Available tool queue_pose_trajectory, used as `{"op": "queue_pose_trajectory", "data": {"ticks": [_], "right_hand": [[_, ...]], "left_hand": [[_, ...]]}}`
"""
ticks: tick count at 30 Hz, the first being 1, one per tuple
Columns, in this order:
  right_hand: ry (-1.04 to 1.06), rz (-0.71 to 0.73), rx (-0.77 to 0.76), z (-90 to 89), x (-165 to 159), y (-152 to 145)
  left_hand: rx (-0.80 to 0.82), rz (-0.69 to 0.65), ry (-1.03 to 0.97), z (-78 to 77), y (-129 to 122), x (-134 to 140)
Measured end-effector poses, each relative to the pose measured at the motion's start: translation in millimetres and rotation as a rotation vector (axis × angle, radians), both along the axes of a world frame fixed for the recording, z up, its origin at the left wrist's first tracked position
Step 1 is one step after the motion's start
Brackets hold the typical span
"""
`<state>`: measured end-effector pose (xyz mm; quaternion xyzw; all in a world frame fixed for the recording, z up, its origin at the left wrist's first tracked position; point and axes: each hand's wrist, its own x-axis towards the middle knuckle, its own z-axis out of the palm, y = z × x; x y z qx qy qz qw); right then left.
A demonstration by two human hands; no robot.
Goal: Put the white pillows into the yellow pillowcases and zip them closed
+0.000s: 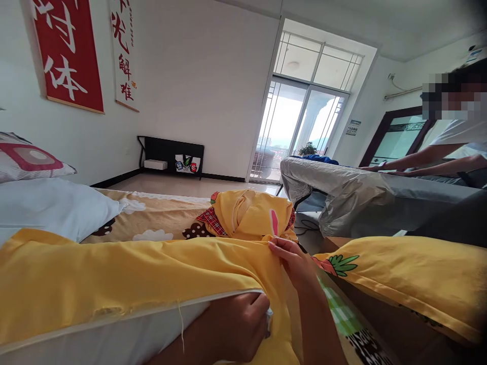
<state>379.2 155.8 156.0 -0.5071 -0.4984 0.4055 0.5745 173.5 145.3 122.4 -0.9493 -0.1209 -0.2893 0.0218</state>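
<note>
Wall (213, 86): 2 scrolls (70, 56) | right hand (291, 256) pinching 1 yellow cover (114, 274) | left hand (245, 322) curled in its opening, grip unclear

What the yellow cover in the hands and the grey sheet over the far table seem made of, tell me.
Yellow cover: matte cloth, perhaps cotton or a blend; it drapes in soft folds and a loose thread hangs from its edge. Grey sheet: probably thin plastic, faintly glossy; its crumpled creases catch the light.
</note>
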Motion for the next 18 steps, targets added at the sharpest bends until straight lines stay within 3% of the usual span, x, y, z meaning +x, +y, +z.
{"op": "queue_pose_trajectory", "data": {"ticks": [4,8,13,18], "right_hand": [[-0.176,0.141,0.061,11.6,-15,-24],[-0.310,0.066,0.199,19.6,-22,-41],[-0.056,-0.118,0.193,14.5,-6,-28],[0.040,-0.074,0.103,7.7,2,-13]], "left_hand": [[-0.017,-0.031,-0.062,0.8,-6,-4],[0.012,-0.005,-0.057,3.2,-13,-7],[0.020,0.110,0.065,7.6,-21,-3],[-0.211,0.189,0.335,34.1,-21,-2]]}}
